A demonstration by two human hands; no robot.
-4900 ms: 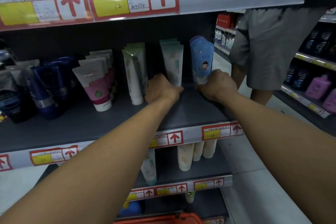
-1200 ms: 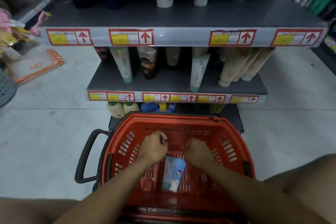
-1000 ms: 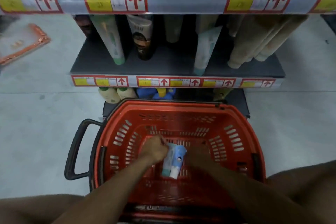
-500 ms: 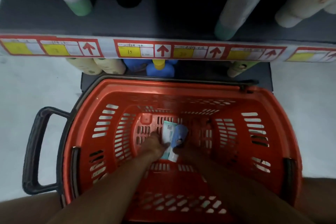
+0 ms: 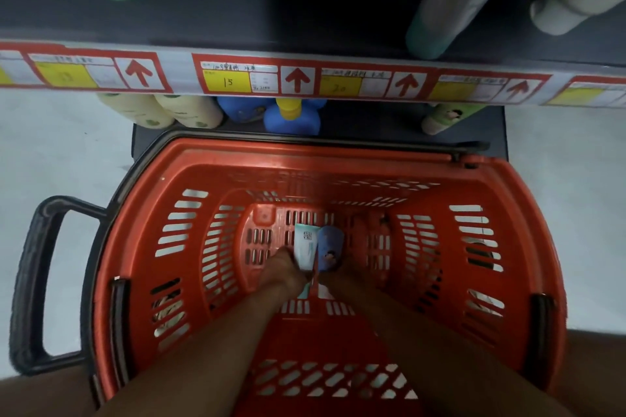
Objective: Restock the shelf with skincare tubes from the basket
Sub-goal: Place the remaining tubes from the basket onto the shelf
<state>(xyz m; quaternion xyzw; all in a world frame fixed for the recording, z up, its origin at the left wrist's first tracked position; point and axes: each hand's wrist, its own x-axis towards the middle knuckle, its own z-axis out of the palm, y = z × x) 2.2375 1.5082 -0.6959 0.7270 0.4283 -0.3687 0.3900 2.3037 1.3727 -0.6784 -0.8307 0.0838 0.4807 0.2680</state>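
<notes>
Skincare tubes, two of them, lie side by side at the bottom of a red basket that sits on the floor: a pale white-and-teal tube on the left and a blue tube touching it on the right. Two bare forearms reach down into the basket from the near edge. The left hand is curled against the pale tube and seems to be gripping it. The right hand sits just beside the blue tube, but its fingers are in shadow, so I cannot tell whether it is closed on anything. A black handle sticks out from the basket's left side.

Beyond the basket, low bottles stand under a shelf edge lined with red-and-yellow price labels. Above it, more tubes stand cap-down.

This looks like the pick-up step. Next, both tubes need a firm hold, then a lift clear of the basket's rim and up toward the shelf.
</notes>
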